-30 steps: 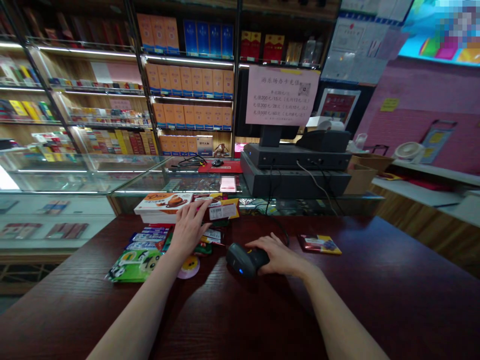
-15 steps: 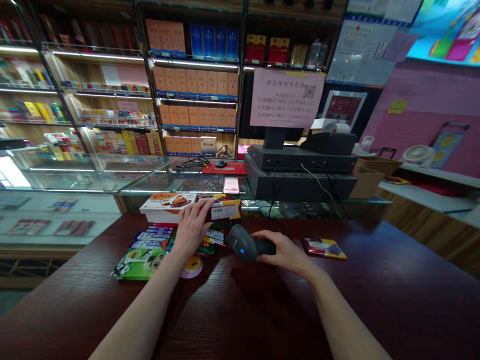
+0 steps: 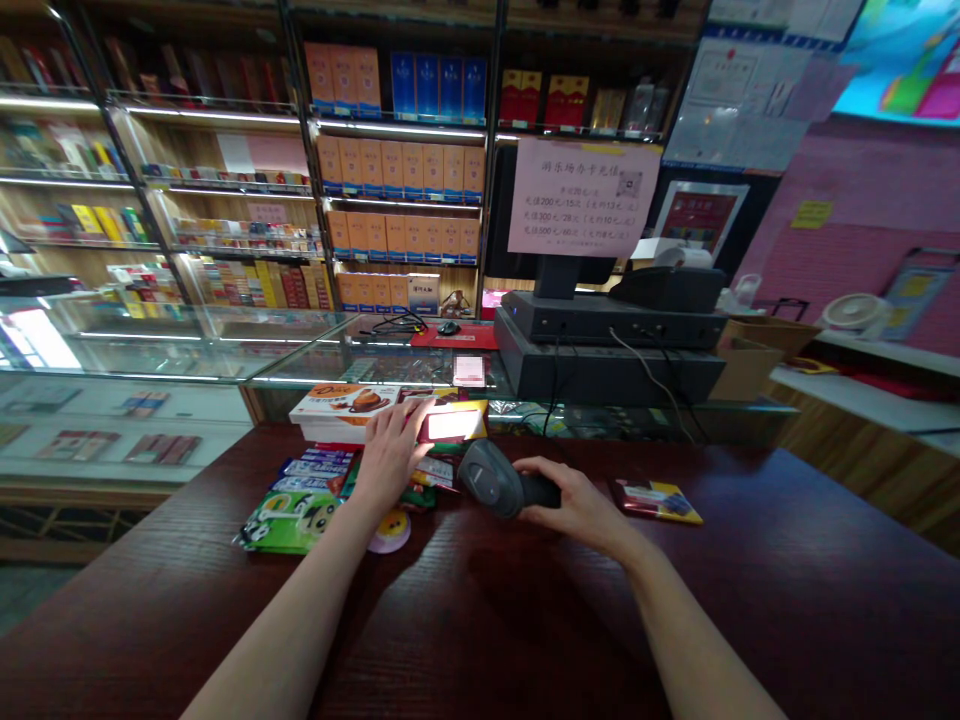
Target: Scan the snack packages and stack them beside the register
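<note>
My left hand [image 3: 388,448] is closed on a dark red and yellow snack packet [image 3: 477,420], whose white label is brightly lit. My right hand [image 3: 574,502] grips the handle of a black barcode scanner [image 3: 489,480], its head just below and to the right of that packet. Behind my left hand sits a white box [image 3: 337,408] with a cup picture. Under and beside my left wrist lie several packets, among them a green panda packet [image 3: 281,522] and a round purple item [image 3: 390,532] with a yellow middle. My left fingertips are partly hidden.
A similar red and yellow packet [image 3: 660,500] lies on the dark wooden counter [image 3: 525,630] to the right. Beyond stand the cash register [image 3: 607,355] and a glass display case [image 3: 300,345]. A mouse [image 3: 448,328] and loose cables lie there too.
The packet's label has become brightly lit. The scanner's blue light no longer shows. Both hands keep nearly the same place, while the whole view has shifted slightly.
</note>
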Tool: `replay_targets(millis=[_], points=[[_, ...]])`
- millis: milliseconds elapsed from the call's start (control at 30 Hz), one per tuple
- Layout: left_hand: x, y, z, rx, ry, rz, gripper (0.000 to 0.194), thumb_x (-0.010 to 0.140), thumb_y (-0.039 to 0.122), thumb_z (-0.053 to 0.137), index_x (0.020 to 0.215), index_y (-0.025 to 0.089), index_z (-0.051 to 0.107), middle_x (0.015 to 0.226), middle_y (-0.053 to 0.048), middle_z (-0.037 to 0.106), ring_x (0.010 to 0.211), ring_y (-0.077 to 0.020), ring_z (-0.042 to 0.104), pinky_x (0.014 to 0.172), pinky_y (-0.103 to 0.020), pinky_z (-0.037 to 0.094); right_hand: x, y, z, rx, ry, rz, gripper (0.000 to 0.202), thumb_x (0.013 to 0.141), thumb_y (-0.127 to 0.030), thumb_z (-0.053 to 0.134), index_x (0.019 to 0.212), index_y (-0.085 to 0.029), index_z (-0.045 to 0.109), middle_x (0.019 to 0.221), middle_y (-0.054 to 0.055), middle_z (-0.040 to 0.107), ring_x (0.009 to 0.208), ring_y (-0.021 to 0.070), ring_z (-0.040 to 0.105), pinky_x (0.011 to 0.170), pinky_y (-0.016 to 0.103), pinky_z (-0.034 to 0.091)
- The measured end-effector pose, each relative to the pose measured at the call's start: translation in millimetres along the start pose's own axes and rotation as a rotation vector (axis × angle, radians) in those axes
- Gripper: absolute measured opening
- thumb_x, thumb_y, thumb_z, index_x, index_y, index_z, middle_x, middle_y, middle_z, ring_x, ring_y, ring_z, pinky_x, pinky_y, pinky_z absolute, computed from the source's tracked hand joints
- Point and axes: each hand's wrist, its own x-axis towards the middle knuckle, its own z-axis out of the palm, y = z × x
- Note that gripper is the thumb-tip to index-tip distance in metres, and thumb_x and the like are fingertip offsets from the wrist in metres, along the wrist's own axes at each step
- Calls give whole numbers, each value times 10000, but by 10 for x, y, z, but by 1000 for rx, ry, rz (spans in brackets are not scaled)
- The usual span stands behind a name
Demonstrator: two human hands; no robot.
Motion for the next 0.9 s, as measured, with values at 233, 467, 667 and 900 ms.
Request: replay_targets(millis=[233,467,667,900], points=[[6,24,-37,-13,-20,-18,770,824,189,696,1501,298,344,1417,-88,534,1244,-311,490,1059,-474,375,-5,-2,-18,10,-8,11,435,755,-324,760,1173,-272,648,1127,14,703,1024,240,628,898,337,436],[15,31,-47,-24,-10,-16,761,837,207,687,1508,294,339,1412,-90,534,1251,-308,481,1070,-468,363,-6,45,103,-73,-162,36,588,668,-336,831,1226,-311,645,1174,2,704,1081,256,610,928,334,429],[23,42,-58,-7,-1,-24,746,832,226,701,1501,266,372,1411,-101,539,1256,-311,480,1068,-460,362,11,27,227,-168,-253,-2,528,677,-315,827,1179,-291,668,1143,-11,708,1065,241,621,947,328,401],[20,45,-57,-16,10,-14,728,845,227,692,1497,263,373,1412,-100,539,1248,-313,483,1063,-462,362,6,30,263,-208,-288,15,519,681,-332,824,1167,-297,647,1154,-10,690,1072,241,607,947,340,384]])
